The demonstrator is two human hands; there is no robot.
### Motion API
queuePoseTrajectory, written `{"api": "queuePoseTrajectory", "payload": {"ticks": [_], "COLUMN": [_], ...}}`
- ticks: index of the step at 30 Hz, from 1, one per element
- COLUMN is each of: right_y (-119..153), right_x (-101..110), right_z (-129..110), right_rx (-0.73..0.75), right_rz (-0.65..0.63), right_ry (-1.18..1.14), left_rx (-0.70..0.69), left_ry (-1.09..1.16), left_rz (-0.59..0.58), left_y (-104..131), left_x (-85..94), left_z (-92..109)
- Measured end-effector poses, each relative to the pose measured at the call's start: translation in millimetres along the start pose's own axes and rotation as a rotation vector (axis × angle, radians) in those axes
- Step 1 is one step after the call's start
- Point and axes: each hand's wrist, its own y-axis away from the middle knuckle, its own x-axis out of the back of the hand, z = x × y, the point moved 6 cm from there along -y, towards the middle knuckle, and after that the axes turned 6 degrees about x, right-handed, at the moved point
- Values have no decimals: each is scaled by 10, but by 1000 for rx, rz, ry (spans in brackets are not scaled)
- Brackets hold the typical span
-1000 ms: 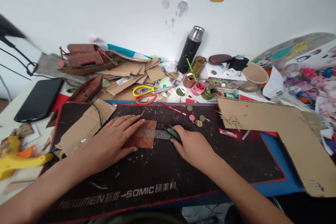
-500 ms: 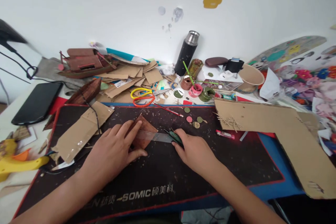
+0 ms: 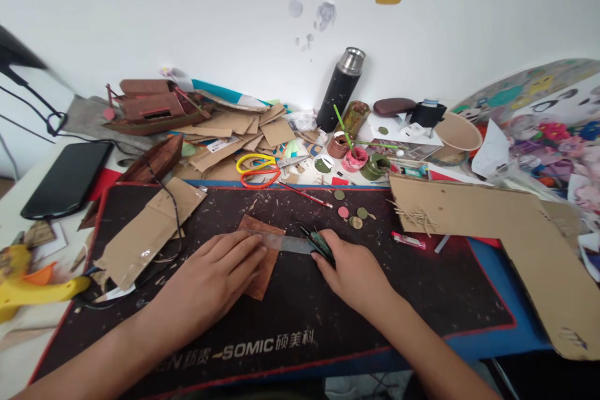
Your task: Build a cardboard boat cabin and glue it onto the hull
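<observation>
Here, a dark mat (image 3: 422, 287); left hand (image 3: 218, 272) pressing flat, right hand (image 3: 356, 269) gripping; reddish-brown card (image 3: 263, 281) under the left, clear strip (image 3: 297, 245) across it, green-black tool (image 3: 320, 245) in the right. Apparently lining up; next needs the strip steady.

Along the near edge of the dark desk mat (image 3: 403, 300), pale printing reads "EN 新贵 –SOMIC 硕美科", the beginning of its first word hidden. The white label (image 3: 222, 144) among the cardboard scraps (image 3: 277, 132) and the dark mark on the L-shaped cardboard (image 3: 529, 256) cannot be made out.
</observation>
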Motion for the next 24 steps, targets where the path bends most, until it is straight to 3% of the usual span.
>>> {"api": "queuePoseTrajectory", "payload": {"ticks": [7,15,24], "right_y": [15,59,140], "right_x": [21,3,-48], "right_z": [-50,-119,-133], "right_rx": [-48,-38,-17], "right_rz": [-73,-172,-52], "right_ry": [16,36,-42], "left_rx": [-85,-15,-2], "left_ry": [-69,-32,-32], "left_rz": [-11,19,32], "left_y": [10,26,-18], "left_x": [-132,-147,-105], "left_z": [12,8,16]}}
